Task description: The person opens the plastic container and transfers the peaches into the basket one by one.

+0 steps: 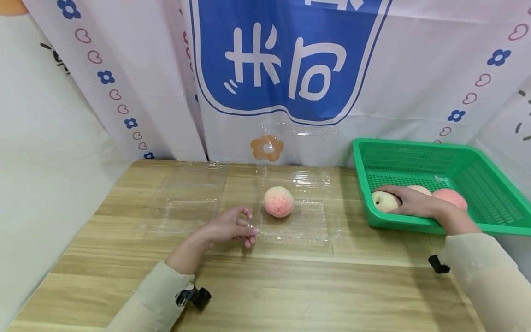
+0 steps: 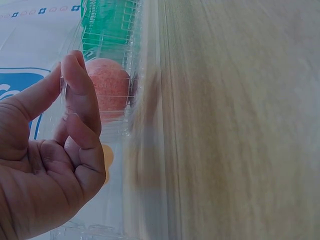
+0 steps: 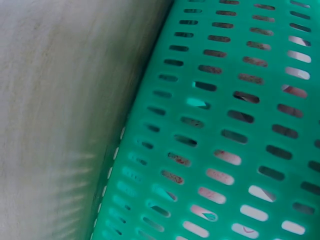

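Observation:
A pink and cream peach (image 1: 279, 202) sits in the left half of an open clear plastic clamshell box (image 1: 309, 221), whose lid stands up at the back. At the box's left edge, my left hand (image 1: 232, 226) pinches the thin rim between thumb and finger; the left wrist view shows the peach (image 2: 108, 90) just beyond those fingers. My right hand (image 1: 415, 202) reaches into the green basket (image 1: 489, 229) and grips a pale peach (image 1: 384, 201) by the basket's left wall. In the right wrist view the basket's slotted wall (image 3: 225, 115) hides that hand.
A second open clear box (image 1: 186, 198) lies on the wooden table (image 1: 265, 286) to the left. Beside my right hand in the basket are a pink peach (image 1: 451, 198) and a paler one (image 1: 420, 189). A printed curtain (image 1: 232, 129) hangs along the table's back edge.

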A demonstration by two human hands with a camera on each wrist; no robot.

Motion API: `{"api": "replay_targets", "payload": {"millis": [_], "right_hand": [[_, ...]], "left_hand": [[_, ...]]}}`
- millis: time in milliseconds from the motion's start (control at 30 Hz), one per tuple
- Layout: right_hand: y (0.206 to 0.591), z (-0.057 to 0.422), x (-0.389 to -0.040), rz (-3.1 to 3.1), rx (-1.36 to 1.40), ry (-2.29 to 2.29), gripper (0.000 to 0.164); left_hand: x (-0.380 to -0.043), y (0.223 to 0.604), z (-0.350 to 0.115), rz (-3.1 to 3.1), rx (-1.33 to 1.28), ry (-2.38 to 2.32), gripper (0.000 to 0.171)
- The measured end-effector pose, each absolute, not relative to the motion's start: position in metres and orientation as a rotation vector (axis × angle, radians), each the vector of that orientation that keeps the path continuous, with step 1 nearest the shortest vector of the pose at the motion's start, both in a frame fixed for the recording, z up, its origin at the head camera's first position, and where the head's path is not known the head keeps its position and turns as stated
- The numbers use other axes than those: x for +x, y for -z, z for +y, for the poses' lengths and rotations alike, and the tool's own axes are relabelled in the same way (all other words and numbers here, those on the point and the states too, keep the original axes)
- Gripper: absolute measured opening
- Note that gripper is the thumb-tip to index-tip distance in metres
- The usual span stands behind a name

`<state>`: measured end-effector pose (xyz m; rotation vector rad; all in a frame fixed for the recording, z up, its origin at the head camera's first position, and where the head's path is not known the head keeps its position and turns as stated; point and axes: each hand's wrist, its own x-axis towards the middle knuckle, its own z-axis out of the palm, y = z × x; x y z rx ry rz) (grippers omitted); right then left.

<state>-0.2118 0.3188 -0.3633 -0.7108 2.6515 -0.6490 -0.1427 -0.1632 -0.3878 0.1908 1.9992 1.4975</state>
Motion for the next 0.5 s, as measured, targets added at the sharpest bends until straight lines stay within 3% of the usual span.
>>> {"api": "replay_targets", "payload": {"millis": [500], "right_hand": [[0.3613, 0.3191, -0.2129, 2.647, -0.7, 0.619, 0.059]], "left_hand": [[-0.1419, 0.3874, -0.1634, 1.993, 0.197, -1.515, 0.041]]}}
